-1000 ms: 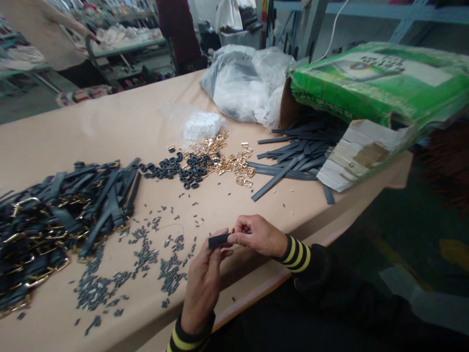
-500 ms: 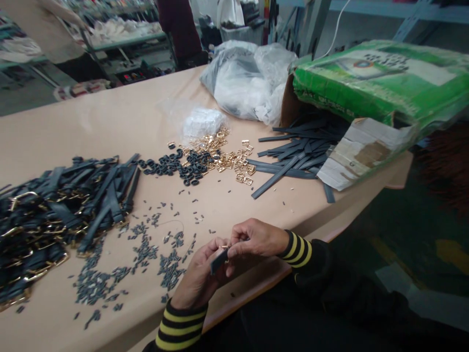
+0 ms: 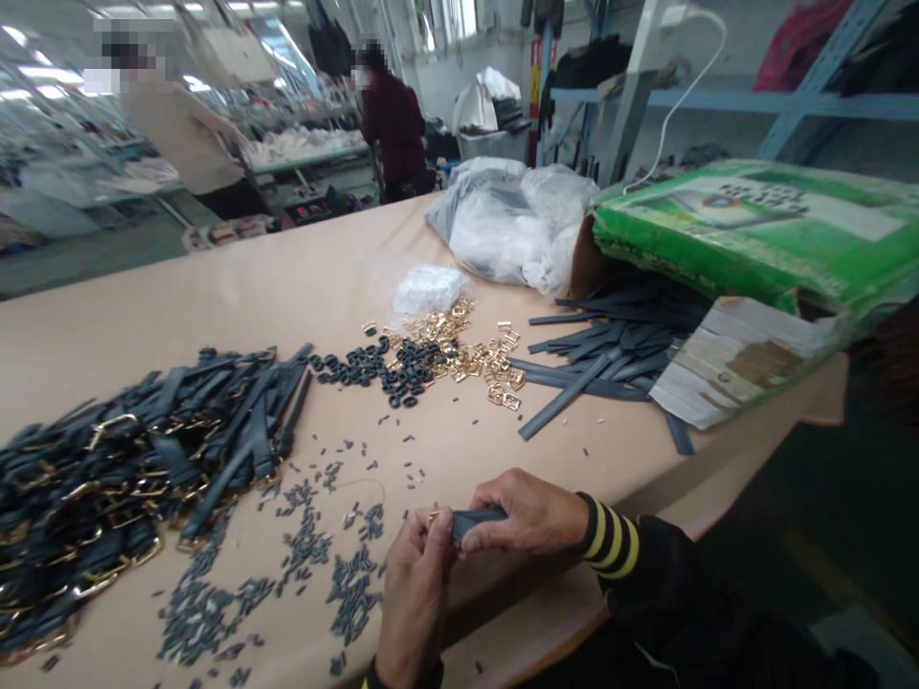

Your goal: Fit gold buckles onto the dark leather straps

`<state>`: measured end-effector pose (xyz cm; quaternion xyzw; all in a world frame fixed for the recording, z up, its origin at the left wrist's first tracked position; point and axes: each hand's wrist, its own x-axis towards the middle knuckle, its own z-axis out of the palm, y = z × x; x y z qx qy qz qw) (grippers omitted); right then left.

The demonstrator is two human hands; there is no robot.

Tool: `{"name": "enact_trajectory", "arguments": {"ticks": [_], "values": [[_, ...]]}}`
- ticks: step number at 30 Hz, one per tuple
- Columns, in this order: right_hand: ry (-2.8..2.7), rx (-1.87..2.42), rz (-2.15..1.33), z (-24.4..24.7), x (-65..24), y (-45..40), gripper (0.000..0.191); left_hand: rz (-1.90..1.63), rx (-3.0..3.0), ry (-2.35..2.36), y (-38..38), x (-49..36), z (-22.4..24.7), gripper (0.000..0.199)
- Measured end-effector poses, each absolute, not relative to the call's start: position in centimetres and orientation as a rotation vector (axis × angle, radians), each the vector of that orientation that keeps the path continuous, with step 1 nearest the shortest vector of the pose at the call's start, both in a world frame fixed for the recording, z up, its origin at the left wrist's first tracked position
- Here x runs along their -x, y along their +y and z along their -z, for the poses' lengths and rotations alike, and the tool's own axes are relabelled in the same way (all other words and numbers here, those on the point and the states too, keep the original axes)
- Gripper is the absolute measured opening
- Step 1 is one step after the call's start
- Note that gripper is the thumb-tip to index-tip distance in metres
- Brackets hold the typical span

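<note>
A dark blue-grey strap (image 3: 474, 520) is stretched between my two hands above the near edge of the table. My left hand (image 3: 418, 574) pinches its left end, where a bit of gold metal, seemingly a buckle, shows by the fingertips. With thumb and fingers my right hand (image 3: 531, 517) grips the strap's other side. Small dark cut pieces (image 3: 353, 593) lie scattered left of my hands. Beyond them are dark loops (image 3: 409, 368) and gold buckles (image 3: 495, 356) in heaps.
Finished-looking straps with gold fittings (image 3: 165, 431) are piled at the left. Loose straps (image 3: 595, 354) spill from a green box (image 3: 747, 230) at the right. Plastic bags (image 3: 517, 225) stand at the back. Two people (image 3: 394, 124) are beyond the table.
My view has tilted up, showing more of the room. The strap has turned from pointing down-left to lying level, and my left hand now pinches its end.
</note>
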<state>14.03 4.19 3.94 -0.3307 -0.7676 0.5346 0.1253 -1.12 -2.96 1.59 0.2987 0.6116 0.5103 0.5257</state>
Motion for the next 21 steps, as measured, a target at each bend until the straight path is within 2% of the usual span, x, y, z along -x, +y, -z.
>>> {"name": "enact_trajectory", "arguments": {"ticks": [4, 9, 13, 18, 21], "values": [[-2.364, 0.930, -1.370, -4.1, -13.1, 5.1, 0.021, -1.218, -0.745, 1.528, -2.6, 1.7, -1.3, 0.031], [-2.662, 0.827, -1.136, -3.6, -11.9, 7.0, 0.023, -0.969, -0.858, 1.386, -1.5, 3.9, -1.7, 0.027], [-2.797, 0.789, -1.036, -3.5, -9.6, 9.8, 0.023, -0.968, -0.868, 1.434, -0.5, 5.3, -1.6, 0.026], [-2.701, 1.036, -0.525, -4.3, -5.0, 14.4, 0.020, -1.007, -0.821, 1.462, -0.4, 5.4, -0.7, 0.026], [-2.713, 1.126, -0.457, -4.1, -2.7, 16.1, 0.021, -1.025, -0.775, 1.482, -0.7, 5.2, -0.5, 0.026]]}}
